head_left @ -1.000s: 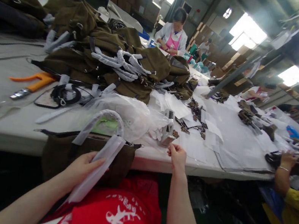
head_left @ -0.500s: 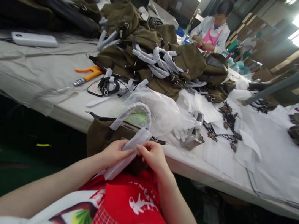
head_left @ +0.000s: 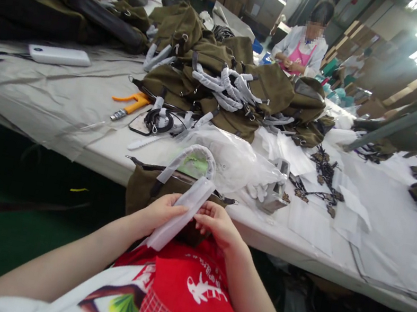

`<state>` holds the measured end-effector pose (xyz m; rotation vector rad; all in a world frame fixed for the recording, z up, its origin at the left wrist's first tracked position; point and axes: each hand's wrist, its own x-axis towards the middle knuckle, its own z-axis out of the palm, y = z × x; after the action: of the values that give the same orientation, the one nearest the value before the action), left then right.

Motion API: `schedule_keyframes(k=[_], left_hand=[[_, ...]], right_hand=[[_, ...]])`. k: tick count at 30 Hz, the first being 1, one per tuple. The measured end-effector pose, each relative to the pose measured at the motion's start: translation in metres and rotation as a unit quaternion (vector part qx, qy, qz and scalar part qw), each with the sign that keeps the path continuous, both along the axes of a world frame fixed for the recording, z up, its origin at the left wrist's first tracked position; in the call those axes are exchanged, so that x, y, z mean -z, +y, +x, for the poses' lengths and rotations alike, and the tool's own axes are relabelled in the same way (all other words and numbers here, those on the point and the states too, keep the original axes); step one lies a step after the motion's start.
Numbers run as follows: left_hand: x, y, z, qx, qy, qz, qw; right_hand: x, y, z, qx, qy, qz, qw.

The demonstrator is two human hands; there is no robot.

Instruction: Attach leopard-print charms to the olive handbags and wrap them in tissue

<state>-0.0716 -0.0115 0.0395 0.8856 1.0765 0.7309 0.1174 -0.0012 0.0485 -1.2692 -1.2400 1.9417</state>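
An olive bag (head_left: 138,187) hangs over the table's front edge, close to my body. One of its handles (head_left: 196,153) arches up, wrapped in white film. My left hand (head_left: 166,212) is closed on a white wrapping strip (head_left: 176,220) that slants across the bag in front of the other handle. At the strip's right edge, my right hand (head_left: 214,224) has its fingers bent together against it; what the fingertips pinch is too small to name. The lower part of the bag is hidden behind my hands and red apron.
Olive bags (head_left: 222,78) with wrapped handles are piled at the back. An orange tool (head_left: 132,105), a white power bank (head_left: 60,56), a clear plastic bag (head_left: 228,157), a metal dispenser (head_left: 278,187) and white sheets (head_left: 310,222) lie about. A person (head_left: 302,49) works behind the pile.
The view has shifted slightly, so the table things appear farther right. The white strip lies flatter and wider between my hands, and my right fingers have moved from its front to its right edge.
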Motion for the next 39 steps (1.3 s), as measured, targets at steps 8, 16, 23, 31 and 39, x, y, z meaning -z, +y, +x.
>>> schedule_keyframes(k=[8,16,23,31,39], left_hand=[[-0.012,0.001,-0.004,0.090,0.246,0.208,0.943],[-0.016,-0.020,-0.034,0.085,0.055,0.126,0.987],[-0.023,-0.046,-0.023,0.024,0.187,0.204,0.961],[-0.018,-0.042,-0.023,0.019,0.217,0.321,0.922],[-0.039,-0.043,-0.028,0.115,0.221,0.346,0.904]], right_hand=[[0.013,-0.002,-0.028,0.041,-0.127,0.004,0.991],[0.020,0.009,-0.029,0.202,-0.076,-0.019,0.976],[0.020,0.004,-0.027,0.137,0.005,-0.022,0.990],[0.011,-0.010,-0.030,0.026,0.027,-0.038,0.999],[0.013,-0.012,-0.032,0.042,0.065,-0.043,0.996]])
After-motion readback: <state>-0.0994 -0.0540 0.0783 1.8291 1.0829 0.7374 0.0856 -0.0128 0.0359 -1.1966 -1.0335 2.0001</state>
